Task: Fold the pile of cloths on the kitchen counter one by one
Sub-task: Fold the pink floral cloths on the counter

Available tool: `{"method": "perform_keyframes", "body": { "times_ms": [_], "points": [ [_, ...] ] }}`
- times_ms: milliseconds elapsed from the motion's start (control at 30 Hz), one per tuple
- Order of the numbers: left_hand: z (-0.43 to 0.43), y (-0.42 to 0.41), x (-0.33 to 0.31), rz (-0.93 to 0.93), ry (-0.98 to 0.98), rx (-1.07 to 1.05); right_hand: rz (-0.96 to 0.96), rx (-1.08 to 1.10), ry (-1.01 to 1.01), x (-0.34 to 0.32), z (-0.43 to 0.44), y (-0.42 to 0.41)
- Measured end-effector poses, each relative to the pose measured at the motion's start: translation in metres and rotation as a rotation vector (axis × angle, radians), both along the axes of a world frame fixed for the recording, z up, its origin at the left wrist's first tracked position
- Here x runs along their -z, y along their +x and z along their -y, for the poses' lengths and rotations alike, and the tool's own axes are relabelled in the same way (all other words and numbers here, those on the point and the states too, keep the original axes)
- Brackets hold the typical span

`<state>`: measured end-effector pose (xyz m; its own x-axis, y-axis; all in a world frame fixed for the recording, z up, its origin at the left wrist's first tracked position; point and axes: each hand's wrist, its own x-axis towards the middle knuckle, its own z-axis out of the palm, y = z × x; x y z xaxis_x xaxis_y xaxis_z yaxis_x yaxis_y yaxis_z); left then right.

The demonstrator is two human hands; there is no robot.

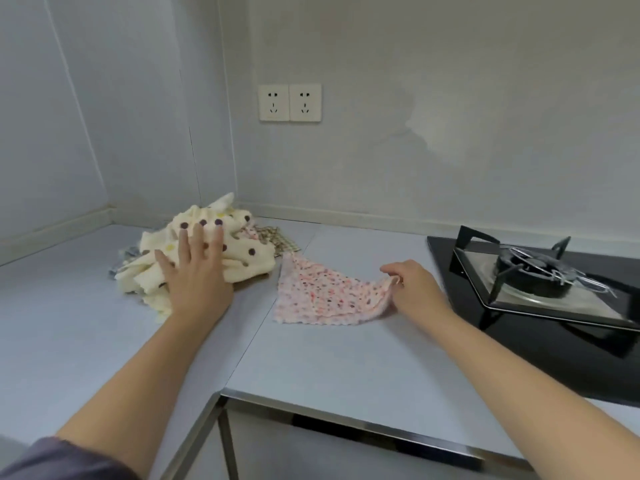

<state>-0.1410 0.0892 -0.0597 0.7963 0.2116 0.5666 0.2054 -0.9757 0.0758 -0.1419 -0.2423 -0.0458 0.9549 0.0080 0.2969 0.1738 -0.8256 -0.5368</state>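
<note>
A pile of cloths sits in the counter's back corner, topped by a cream cloth with dark and yellow dots [242,258]. My left hand [194,268] lies flat on that cream cloth with fingers spread. A checked cloth [277,239] and a grey patterned one [126,256] peek out from under the pile. To the right, a pink speckled cloth [329,292] lies on the grey counter [329,358], folded into a rough triangle. My right hand [412,285] pinches its right corner, slightly lifted off the counter.
A black gas hob [540,306] with a burner and pan support stands at the right, close to my right hand. Two wall sockets [290,102] sit above the corner. The counter's metal front edge [346,420] runs along the bottom.
</note>
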Motion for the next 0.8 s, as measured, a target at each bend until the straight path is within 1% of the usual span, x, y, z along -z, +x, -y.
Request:
{"method": "perform_keyframes", "body": {
  "times_ms": [100, 167, 233, 300, 367, 433, 500, 533, 567, 600, 633, 667, 700, 733, 800],
  "points": [
    [0.018, -0.006, 0.004, -0.024, 0.097, 0.151, -0.021, -0.060, -0.121, 0.000, -0.012, -0.005],
    [0.019, -0.005, 0.007, -0.102, 0.122, 0.200, -0.008, -0.123, -0.174, -0.001, -0.022, -0.006],
    [0.014, -0.002, 0.012, -0.242, 0.080, 0.158, -0.031, -0.158, -0.284, 0.003, -0.031, -0.006],
    [0.008, 0.004, 0.016, -0.312, 0.079, 0.078, -0.042, -0.162, -0.402, 0.011, -0.032, -0.003],
    [0.006, 0.009, 0.016, -0.286, 0.082, 0.025, -0.032, -0.144, -0.427, 0.017, -0.031, 0.003],
    [0.013, 0.011, 0.014, -0.163, 0.045, 0.032, 0.028, -0.125, -0.425, 0.018, -0.028, 0.010],
    [0.028, 0.010, 0.010, 0.009, 0.015, 0.116, 0.106, -0.095, -0.429, 0.017, -0.030, 0.013],
    [0.039, 0.009, 0.009, 0.059, 0.002, 0.202, 0.129, -0.077, -0.419, 0.019, -0.030, 0.015],
    [0.052, 0.007, 0.008, 0.062, -0.045, 0.325, 0.146, -0.067, -0.398, 0.021, -0.031, 0.016],
    [0.066, 0.005, 0.007, 0.016, -0.116, 0.472, 0.154, -0.063, -0.373, 0.023, -0.031, 0.015],
    [0.081, 0.002, 0.007, -0.070, -0.170, 0.597, 0.152, -0.061, -0.348, 0.024, -0.030, 0.016],
    [0.094, 0.002, 0.009, -0.162, -0.180, 0.677, 0.148, -0.063, -0.324, 0.025, -0.028, 0.016],
    [0.105, 0.001, 0.012, -0.217, -0.158, 0.714, 0.146, -0.068, -0.300, 0.026, -0.026, 0.016],
    [0.113, 0.003, 0.015, -0.226, -0.143, 0.723, 0.150, -0.070, -0.274, 0.027, -0.024, 0.016],
    [0.119, 0.007, 0.017, -0.156, -0.161, 0.698, 0.155, -0.049, -0.233, 0.025, -0.020, 0.016]
  ]
}}
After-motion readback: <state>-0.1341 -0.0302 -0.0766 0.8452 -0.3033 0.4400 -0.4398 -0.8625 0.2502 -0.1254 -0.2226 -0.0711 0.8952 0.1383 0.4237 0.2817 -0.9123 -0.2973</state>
